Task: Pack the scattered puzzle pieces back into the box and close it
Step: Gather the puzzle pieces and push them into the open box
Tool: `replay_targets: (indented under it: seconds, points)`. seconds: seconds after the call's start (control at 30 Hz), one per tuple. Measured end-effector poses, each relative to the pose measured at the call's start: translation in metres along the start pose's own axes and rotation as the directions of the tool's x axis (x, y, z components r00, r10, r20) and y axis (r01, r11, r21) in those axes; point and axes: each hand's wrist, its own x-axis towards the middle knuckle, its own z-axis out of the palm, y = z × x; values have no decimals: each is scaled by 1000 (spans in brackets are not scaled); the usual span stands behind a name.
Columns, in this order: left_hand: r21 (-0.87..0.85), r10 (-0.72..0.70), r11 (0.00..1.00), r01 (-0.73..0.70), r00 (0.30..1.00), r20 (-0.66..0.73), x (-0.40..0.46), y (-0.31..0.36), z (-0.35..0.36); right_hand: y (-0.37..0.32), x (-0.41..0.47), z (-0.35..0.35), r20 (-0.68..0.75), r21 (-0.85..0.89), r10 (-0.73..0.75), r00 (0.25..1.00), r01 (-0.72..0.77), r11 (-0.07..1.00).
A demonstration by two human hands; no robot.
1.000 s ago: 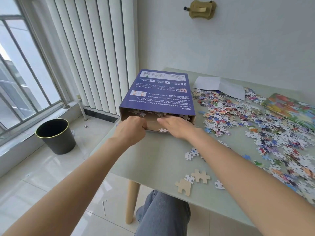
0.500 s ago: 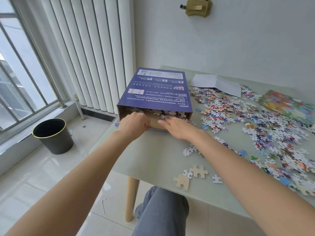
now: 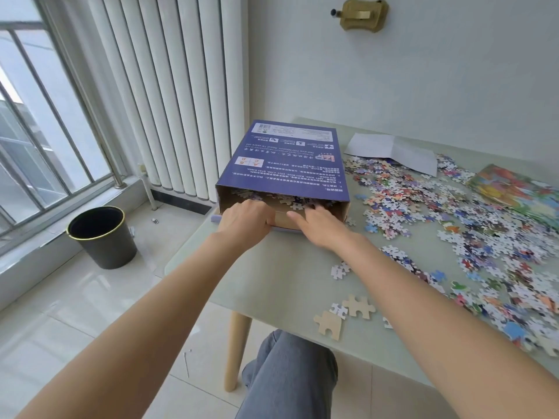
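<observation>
Your left hand (image 3: 245, 220) has its grip curled round the brown flap at the mouth of the blue box (image 3: 287, 164), which lies near the table's (image 3: 272, 282) left edge. Your right hand (image 3: 317, 225) reaches in, fingers straight, grip apart. Scattered puzzle pieces (image 3: 453, 237) cover the table's right side.

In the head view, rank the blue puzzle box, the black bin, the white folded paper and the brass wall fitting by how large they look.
1. Blue puzzle box, clearly largest.
2. Black bin and white folded paper: they look alike in size, and they sit at different distances, so no ranking.
3. Brass wall fitting, smallest, though it is also farthest.
</observation>
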Motion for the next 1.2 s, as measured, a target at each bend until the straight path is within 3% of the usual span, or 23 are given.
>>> replay_targets:
  seconds: [0.17, 0.27, 0.37, 0.5, 0.7, 0.87, 0.97, 1.07, 1.13, 1.2]
  points:
    - [-95, 7, 995, -6, 1000, 9, -2, 11, 2, 9, -35, -7, -203, -9, -196, 959, 199, 980]
    - [-192, 47, 979, -65, 994, -101, -5, 32, 4, 32, -61, -18, -367, 25, -185, 912, 209, 978]
    - [-323, 145, 925, -203, 970, -194, -8, 60, 6, 67, -76, -28, -401, 66, -59, 914, 93, 994]
    - [-397, 285, 858, -324, 946, -156, -5, 102, 16, 116, -92, -34, -371, 100, 150, 917, -122, 988]
    - [-395, 318, 878, -272, 946, 57, 29, 158, 35, 173, -95, -40, -266, 69, 375, 888, -371, 926]
    - [-454, 235, 883, -122, 951, 200, 68, 195, 53, 199, -79, -45, -173, 137, 559, 811, -542, 829]
    - [-494, 132, 870, -5, 966, 223, 89, 200, 61, 204, -59, -44, -176, 198, 516, 838, -484, 853]
    - [-466, 198, 882, -73, 953, 227, 98, 202, 65, 204, -37, -45, -181, 271, 292, 939, -238, 933]
    - [-490, 225, 866, -102, 953, 201, 104, 201, 65, 202, -26, -52, -249, 289, 224, 942, -149, 946]
    - [-541, 192, 837, -80, 969, 153, 112, 198, 64, 204, -14, -59, -288, 268, 246, 926, -169, 948]
